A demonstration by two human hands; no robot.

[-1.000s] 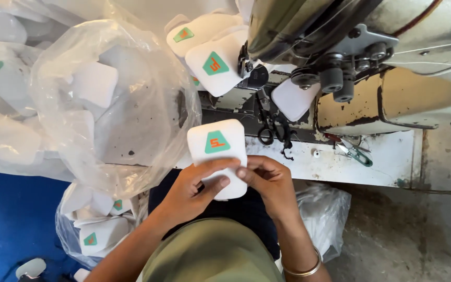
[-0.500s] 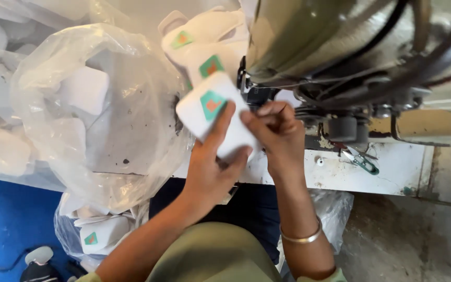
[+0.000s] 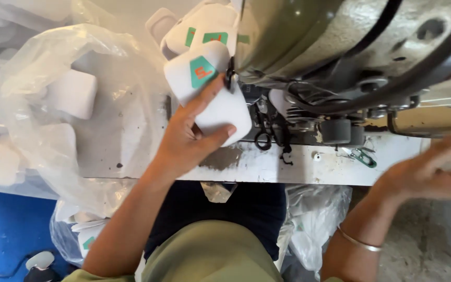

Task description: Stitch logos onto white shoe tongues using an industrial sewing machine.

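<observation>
White and paint-chipped, the work surface (image 3: 267,164) runs across the middle of the frame, with a blue floor (image 3: 6,235) showing at the lower left and grey concrete at the lower right. A big olive-green sewing machine (image 3: 330,47) fills the upper right, its dark belt curving across the body and its needle area hanging just above the surface near the centre.

The left hand (image 3: 186,138) is closed around a white padded piece (image 3: 210,91) that bears a green patch with an orange mark. The thumb lies along the piece's lower edge and a finger stretches up its face toward the patch. The piece sits at the centre top of the frame, pressed up against the left side of the machine head, touching it or nearly so.

The right hand (image 3: 434,172) is at the right edge of the frame, blurred, with fingers spread and nothing in it; a thin bangle (image 3: 358,240) circles the wrist.

More white pieces with green patches (image 3: 210,28) are stacked behind the held one at the top. A large clear plastic bag (image 3: 63,104) holding white pieces covers the left of the surface, and another bag (image 3: 84,235) of them lies below its edge at the lower left.
</observation>
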